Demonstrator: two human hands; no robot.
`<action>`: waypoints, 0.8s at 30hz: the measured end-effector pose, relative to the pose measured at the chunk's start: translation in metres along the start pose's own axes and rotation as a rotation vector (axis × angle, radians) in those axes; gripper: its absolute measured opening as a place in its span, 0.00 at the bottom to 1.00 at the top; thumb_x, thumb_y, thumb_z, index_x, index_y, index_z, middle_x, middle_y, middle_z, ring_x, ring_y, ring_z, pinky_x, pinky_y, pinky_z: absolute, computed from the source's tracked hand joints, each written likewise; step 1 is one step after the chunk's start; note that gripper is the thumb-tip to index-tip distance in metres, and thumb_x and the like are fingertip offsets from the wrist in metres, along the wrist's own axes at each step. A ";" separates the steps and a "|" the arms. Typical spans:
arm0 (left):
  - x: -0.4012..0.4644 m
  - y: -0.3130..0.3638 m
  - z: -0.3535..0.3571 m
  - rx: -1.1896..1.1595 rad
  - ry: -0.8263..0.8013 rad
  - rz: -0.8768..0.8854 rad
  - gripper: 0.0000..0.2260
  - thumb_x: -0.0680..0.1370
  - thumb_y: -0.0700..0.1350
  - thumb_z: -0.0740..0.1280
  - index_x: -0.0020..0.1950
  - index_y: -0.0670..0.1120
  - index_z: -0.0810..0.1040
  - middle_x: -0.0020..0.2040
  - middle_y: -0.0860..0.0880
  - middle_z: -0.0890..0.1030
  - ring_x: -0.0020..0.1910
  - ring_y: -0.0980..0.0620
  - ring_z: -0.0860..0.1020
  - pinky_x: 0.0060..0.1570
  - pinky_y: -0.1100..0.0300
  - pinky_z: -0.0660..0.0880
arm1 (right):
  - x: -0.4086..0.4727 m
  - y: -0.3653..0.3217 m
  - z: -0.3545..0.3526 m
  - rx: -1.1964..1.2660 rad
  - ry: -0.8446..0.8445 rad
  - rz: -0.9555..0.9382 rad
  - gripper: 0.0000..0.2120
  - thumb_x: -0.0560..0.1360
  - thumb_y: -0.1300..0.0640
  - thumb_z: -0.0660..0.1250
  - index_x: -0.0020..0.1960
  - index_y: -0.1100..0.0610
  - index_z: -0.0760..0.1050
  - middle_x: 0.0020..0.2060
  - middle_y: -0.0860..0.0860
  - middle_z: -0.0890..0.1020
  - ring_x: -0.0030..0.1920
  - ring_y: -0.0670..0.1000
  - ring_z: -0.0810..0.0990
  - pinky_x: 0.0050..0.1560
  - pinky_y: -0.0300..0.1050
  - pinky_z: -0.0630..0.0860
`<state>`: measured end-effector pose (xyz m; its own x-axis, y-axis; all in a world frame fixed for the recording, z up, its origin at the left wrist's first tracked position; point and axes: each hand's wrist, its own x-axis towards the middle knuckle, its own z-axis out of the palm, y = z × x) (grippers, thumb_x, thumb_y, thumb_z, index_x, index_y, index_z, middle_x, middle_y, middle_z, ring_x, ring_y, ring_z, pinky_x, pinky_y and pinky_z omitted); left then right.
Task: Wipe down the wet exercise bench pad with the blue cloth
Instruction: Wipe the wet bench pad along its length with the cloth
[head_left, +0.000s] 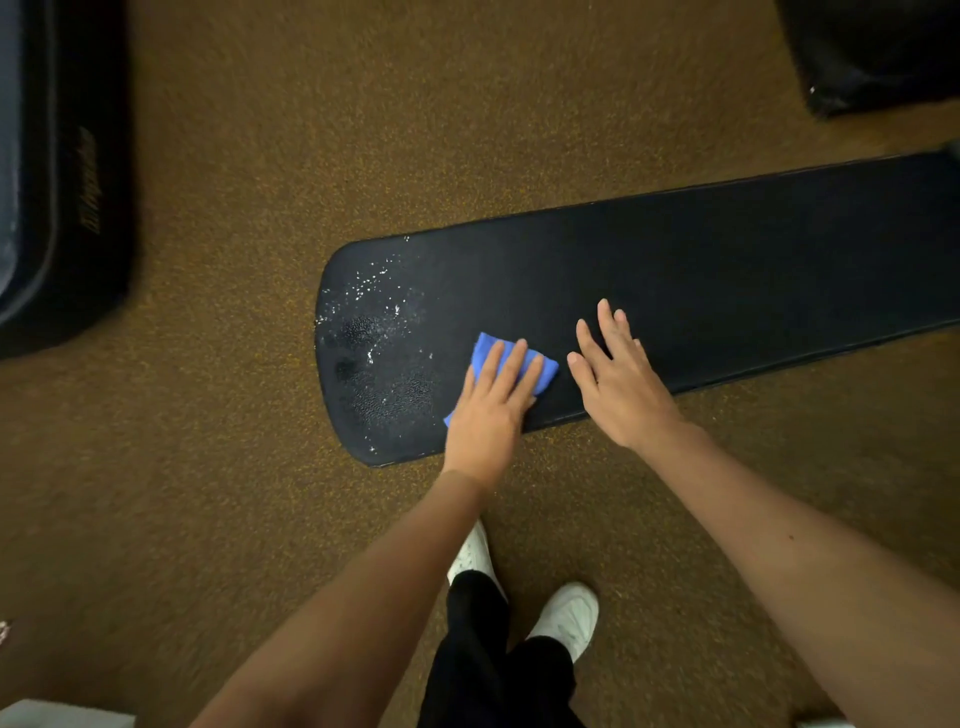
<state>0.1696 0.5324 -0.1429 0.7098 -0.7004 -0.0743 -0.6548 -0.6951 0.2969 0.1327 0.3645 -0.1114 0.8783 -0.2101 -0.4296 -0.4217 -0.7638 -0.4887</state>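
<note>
White sneakers (566, 618) on speckled brown floor (208, 467) just below the long black padded bench surface (727, 260), where the left hand (488, 410) presses the folded blue cloth (485, 353) flat-fingered beside the droplets (374, 291), right hand (618, 379) resting spread next to it.

A long black padded bench (675, 270) with a rounded end runs across a brown speckled carpet floor (260, 156). White water droplets (371, 291) bead on its rounded end. A folded blue cloth (488, 351) lies flat on the pad beside the wet patch, under the left hand (491, 410). The right hand (618, 384) rests flat on the bench just beside it.
</note>
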 end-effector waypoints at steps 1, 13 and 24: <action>0.008 -0.008 -0.004 -0.005 -0.006 -0.038 0.20 0.76 0.40 0.54 0.69 0.42 0.69 0.69 0.41 0.69 0.68 0.36 0.66 0.60 0.40 0.70 | 0.000 -0.001 0.000 0.006 -0.002 0.004 0.25 0.81 0.47 0.47 0.76 0.55 0.51 0.76 0.51 0.41 0.75 0.49 0.38 0.73 0.49 0.42; -0.009 -0.017 -0.008 -0.014 -0.036 0.038 0.20 0.77 0.42 0.53 0.70 0.44 0.67 0.71 0.42 0.68 0.70 0.38 0.64 0.62 0.40 0.69 | -0.008 -0.010 0.007 -0.174 0.013 -0.029 0.26 0.81 0.45 0.46 0.76 0.53 0.47 0.76 0.50 0.40 0.74 0.51 0.37 0.73 0.51 0.42; 0.099 -0.075 -0.035 -0.001 0.012 -0.161 0.21 0.79 0.39 0.50 0.73 0.41 0.62 0.74 0.38 0.60 0.73 0.37 0.56 0.70 0.44 0.57 | 0.000 -0.015 0.016 -0.219 0.000 -0.033 0.27 0.80 0.45 0.44 0.76 0.52 0.44 0.76 0.50 0.39 0.74 0.51 0.35 0.72 0.51 0.40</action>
<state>0.2979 0.5205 -0.1394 0.8089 -0.5776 -0.1098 -0.5316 -0.7983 0.2832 0.1350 0.3851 -0.1160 0.8908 -0.1824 -0.4163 -0.3334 -0.8848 -0.3256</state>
